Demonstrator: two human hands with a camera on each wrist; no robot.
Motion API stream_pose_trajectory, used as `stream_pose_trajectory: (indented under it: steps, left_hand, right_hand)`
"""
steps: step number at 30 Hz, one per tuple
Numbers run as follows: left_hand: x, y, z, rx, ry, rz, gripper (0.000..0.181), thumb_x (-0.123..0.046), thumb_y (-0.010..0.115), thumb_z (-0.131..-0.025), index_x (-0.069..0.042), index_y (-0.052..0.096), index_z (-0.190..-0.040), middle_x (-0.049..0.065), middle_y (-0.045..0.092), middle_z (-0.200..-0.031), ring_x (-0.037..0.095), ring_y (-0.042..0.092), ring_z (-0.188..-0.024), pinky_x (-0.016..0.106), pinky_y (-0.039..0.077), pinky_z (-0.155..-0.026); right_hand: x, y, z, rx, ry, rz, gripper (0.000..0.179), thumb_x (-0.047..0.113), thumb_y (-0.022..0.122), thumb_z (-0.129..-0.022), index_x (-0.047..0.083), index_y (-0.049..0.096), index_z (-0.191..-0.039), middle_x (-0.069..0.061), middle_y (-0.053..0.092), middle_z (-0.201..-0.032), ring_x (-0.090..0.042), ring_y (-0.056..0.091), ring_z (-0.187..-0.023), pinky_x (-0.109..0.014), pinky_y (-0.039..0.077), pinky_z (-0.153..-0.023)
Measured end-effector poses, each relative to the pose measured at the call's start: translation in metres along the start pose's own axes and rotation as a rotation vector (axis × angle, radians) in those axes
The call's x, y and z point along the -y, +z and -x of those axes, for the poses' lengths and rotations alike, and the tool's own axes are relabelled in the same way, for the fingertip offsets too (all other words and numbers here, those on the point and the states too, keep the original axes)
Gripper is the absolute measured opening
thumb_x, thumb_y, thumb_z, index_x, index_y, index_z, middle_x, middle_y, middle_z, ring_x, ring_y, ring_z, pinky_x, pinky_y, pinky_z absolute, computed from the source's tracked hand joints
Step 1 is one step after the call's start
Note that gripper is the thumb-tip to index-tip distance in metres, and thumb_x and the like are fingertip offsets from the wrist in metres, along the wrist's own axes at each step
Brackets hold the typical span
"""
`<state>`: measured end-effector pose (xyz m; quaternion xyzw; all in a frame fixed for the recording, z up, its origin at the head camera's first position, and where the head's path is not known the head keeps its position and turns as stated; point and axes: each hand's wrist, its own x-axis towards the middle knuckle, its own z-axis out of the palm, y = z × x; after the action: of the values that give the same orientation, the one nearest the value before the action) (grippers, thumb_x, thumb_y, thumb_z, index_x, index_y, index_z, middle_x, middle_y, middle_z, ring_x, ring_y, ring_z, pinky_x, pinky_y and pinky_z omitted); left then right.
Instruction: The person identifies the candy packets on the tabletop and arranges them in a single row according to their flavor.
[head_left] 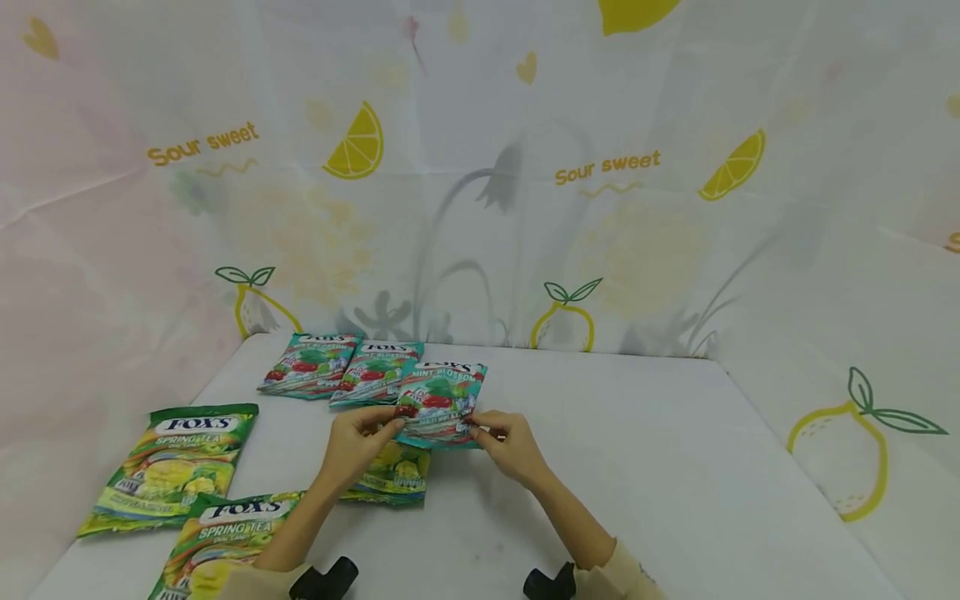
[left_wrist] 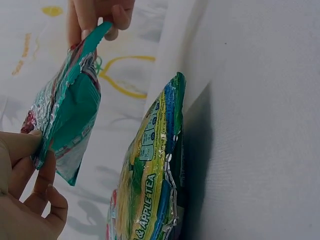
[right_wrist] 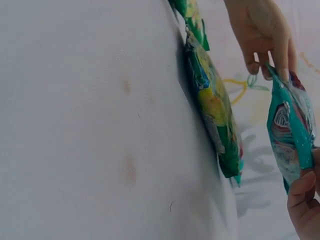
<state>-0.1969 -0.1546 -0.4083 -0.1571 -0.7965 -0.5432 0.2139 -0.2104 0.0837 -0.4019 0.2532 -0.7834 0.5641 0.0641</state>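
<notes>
My left hand (head_left: 354,443) and right hand (head_left: 513,450) hold a teal Fox's Mint Blossom candy bag (head_left: 441,400) between them, each pinching one side near its lower edge. In both wrist views this bag (left_wrist: 75,102) is up off the table, with the thumbs and fingers at opposite ends. Below and behind it in the head view, a green and yellow candy bag (head_left: 393,475) lies on the table, partly covered by the held bag and left hand. Two more Mint Blossom bags, a left one (head_left: 311,367) and a right one (head_left: 375,373), lie at the back, slightly overlapping.
On the left of the white table (head_left: 600,483) lies a Fox's Spring Tea bag (head_left: 176,467). Another Spring Tea bag (head_left: 232,533) is nearer me, partly hidden by my left forearm. A lemon-printed cloth (head_left: 465,250) hangs behind the table and along its sides.
</notes>
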Motion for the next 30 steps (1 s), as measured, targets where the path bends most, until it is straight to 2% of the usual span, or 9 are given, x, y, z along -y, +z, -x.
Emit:
stream_pose_trajectory:
  steps: [4,8,11,16,19,22,26,28,30]
  left_hand:
    - [0.003,0.004,-0.009,0.005,-0.018,-0.009,0.017,-0.002,0.070,-0.081,0.007,0.070,-0.096,0.018,0.070,-0.089,0.003,0.056,-0.072,0.023,0.047,-0.062]
    - [0.008,0.007,-0.017,0.017,-0.033,-0.019,0.017,-0.002,0.070,-0.082,0.007,0.070,-0.097,0.018,0.070,-0.089,0.005,0.054,-0.069,0.024,0.045,-0.061]
    - [0.010,0.009,-0.023,0.030,-0.059,-0.034,0.019,-0.005,0.069,-0.084,0.007,0.070,-0.099,0.019,0.069,-0.092,0.012,0.057,-0.072,0.023,0.046,-0.063]
    - [0.012,0.011,-0.032,0.057,-0.118,-0.066,0.023,-0.010,0.067,-0.087,0.006,0.069,-0.104,0.020,0.069,-0.099,0.026,0.063,-0.085,0.025,0.049,-0.071]
    - [0.014,0.013,-0.037,0.069,-0.118,-0.077,0.024,-0.008,0.068,-0.086,0.006,0.068,-0.105,0.020,0.069,-0.099,0.029,0.064,-0.086,0.029,0.050,-0.073]
    - [0.017,0.016,-0.042,0.067,-0.088,-0.077,0.024,-0.005,0.068,-0.085,0.008,0.068,-0.105,0.021,0.069,-0.097,0.031,0.065,-0.084,0.032,0.053,-0.073]
    - [0.021,0.018,-0.046,0.051,-0.061,-0.081,0.024,-0.004,0.068,-0.085,0.010,0.067,-0.104,0.023,0.068,-0.096,0.031,0.064,-0.082,0.030,0.052,-0.070]
    - [0.024,0.020,-0.048,0.045,-0.066,-0.093,0.023,-0.004,0.068,-0.085,0.010,0.067,-0.104,0.023,0.068,-0.096,0.031,0.063,-0.082,0.028,0.051,-0.068]
    - [0.026,0.022,-0.050,0.043,-0.078,-0.100,0.023,-0.004,0.068,-0.085,0.010,0.067,-0.104,0.023,0.067,-0.096,0.032,0.063,-0.084,0.027,0.050,-0.066]
  right_hand:
    - [-0.005,-0.004,-0.008,-0.012,-0.004,0.012,0.021,-0.007,0.061,-0.084,-0.013,0.066,-0.104,-0.026,0.066,-0.102,-0.011,0.055,-0.075,-0.018,0.045,-0.058]
    - [-0.010,-0.006,-0.015,-0.021,0.008,0.026,0.021,-0.009,0.060,-0.084,-0.014,0.066,-0.104,-0.027,0.066,-0.103,-0.016,0.057,-0.078,-0.018,0.045,-0.058]
    - [-0.011,-0.006,-0.019,-0.031,0.016,0.029,0.021,-0.011,0.059,-0.083,-0.015,0.065,-0.103,-0.028,0.065,-0.103,-0.019,0.056,-0.077,-0.017,0.043,-0.057]
    - [0.005,-0.009,-0.022,-0.040,-0.004,0.024,0.020,-0.014,0.058,-0.082,-0.020,0.063,-0.100,-0.032,0.064,-0.097,-0.015,0.049,-0.066,-0.016,0.038,-0.053]
    - [0.012,-0.010,-0.023,-0.049,-0.019,0.036,0.018,-0.015,0.057,-0.081,-0.022,0.062,-0.097,-0.034,0.063,-0.094,-0.011,0.046,-0.062,-0.017,0.037,-0.052]
    - [0.011,-0.010,-0.025,-0.064,-0.021,0.049,0.019,-0.017,0.057,-0.080,-0.022,0.062,-0.097,-0.035,0.063,-0.095,-0.011,0.045,-0.059,-0.016,0.038,-0.052]
    - [0.005,-0.008,-0.031,-0.081,-0.036,0.060,0.019,-0.018,0.058,-0.079,-0.021,0.063,-0.096,-0.034,0.064,-0.095,-0.020,0.052,-0.065,-0.018,0.042,-0.057]
    - [0.001,-0.008,-0.033,-0.080,-0.039,0.061,0.019,-0.018,0.058,-0.078,-0.021,0.063,-0.096,-0.034,0.064,-0.095,-0.026,0.056,-0.071,-0.018,0.043,-0.060]
    - [-0.002,-0.008,-0.036,-0.074,-0.044,0.068,0.019,-0.018,0.057,-0.078,-0.022,0.063,-0.096,-0.034,0.063,-0.096,-0.027,0.055,-0.069,-0.018,0.043,-0.059]
